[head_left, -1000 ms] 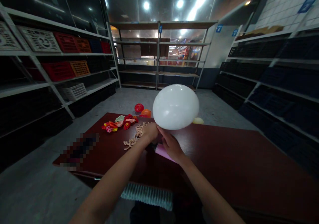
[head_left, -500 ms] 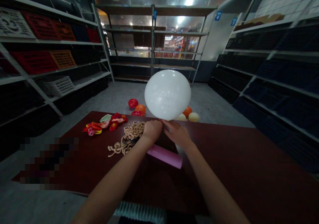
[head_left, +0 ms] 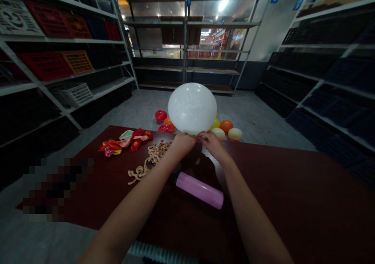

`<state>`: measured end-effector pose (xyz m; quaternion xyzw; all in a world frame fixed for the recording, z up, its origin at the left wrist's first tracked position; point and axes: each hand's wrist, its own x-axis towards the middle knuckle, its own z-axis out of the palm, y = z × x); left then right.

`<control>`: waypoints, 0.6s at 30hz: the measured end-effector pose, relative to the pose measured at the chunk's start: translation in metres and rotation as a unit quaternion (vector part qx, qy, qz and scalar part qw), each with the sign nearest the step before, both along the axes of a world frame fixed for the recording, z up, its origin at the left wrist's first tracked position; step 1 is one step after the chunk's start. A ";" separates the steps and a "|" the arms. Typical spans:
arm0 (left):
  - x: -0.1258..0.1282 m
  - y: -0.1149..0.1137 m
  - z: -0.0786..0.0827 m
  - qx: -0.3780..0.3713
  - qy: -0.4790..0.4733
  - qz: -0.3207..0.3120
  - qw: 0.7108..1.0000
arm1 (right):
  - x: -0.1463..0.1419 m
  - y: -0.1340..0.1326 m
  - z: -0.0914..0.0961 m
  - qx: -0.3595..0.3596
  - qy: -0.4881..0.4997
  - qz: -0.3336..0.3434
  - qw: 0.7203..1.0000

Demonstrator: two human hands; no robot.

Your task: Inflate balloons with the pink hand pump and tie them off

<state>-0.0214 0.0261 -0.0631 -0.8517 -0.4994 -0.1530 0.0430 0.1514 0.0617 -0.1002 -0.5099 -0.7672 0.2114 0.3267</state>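
Observation:
A big inflated white balloon (head_left: 192, 107) stands above the far edge of the dark red table, its neck end down at my hands. My left hand (head_left: 185, 143) is closed at the balloon's base, and the neck itself is hidden by the fingers. Close beside it, my right hand (head_left: 211, 142) pinches at the same spot with thumb and fingertips. A pink cylindrical balloon pump (head_left: 200, 190) lies on the table between my forearms. Left of my left wrist is a pile of beige, curly cord-like pieces (head_left: 146, 164), partly covered by my arm.
Deflated balloons (head_left: 125, 142) in red, yellow, pink and pale green lie at the table's far left. Several inflated balloons (head_left: 226, 125) rest on the floor beyond the table (head_left: 293, 185). Shelves with crates (head_left: 47, 19) line the left; dark crates fill the right shelves; a rack (head_left: 185, 66) stands behind.
The view has tilted down and shifted slightly left. The balloon sits a little lower against my hands, and my right hand's fingers have drawn into a pinch at its neck.

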 end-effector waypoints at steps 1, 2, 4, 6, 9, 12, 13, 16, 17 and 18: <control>-0.001 0.000 0.001 0.009 0.021 -0.003 1.000 | 0.001 0.004 -0.001 0.001 0.026 0.011 1.000; -0.002 0.001 0.002 0.011 0.035 -0.002 0.999 | 0.002 0.006 -0.001 -0.001 0.061 0.023 0.998; -0.005 0.004 0.003 -0.005 0.033 0.003 0.999 | 0.004 0.010 0.001 -0.018 0.134 0.047 0.990; -0.008 0.008 0.004 -0.028 0.004 0.002 1.000 | 0.007 0.010 0.005 -0.049 0.184 0.056 0.980; -0.012 0.015 0.010 -0.062 -0.064 -0.010 0.996 | 0.008 0.007 0.011 -0.086 0.224 0.051 0.969; -0.019 0.021 0.020 -0.109 -0.145 -0.025 0.983 | 0.007 0.004 0.015 -0.108 0.249 0.042 0.962; -0.023 0.022 0.024 -0.125 -0.171 -0.033 0.977 | 0.007 0.004 0.017 -0.112 0.261 0.034 0.958; -0.045 0.025 0.029 -0.175 -0.211 -0.037 0.961 | 0.010 0.005 0.019 -0.114 0.323 -0.026 0.939; -0.053 0.026 0.029 -0.194 -0.196 -0.024 0.961 | 0.012 0.006 0.020 -0.115 0.349 -0.050 0.929; -0.062 0.026 0.028 -0.214 -0.164 -0.004 0.963 | 0.013 0.006 0.021 -0.118 0.374 -0.071 0.917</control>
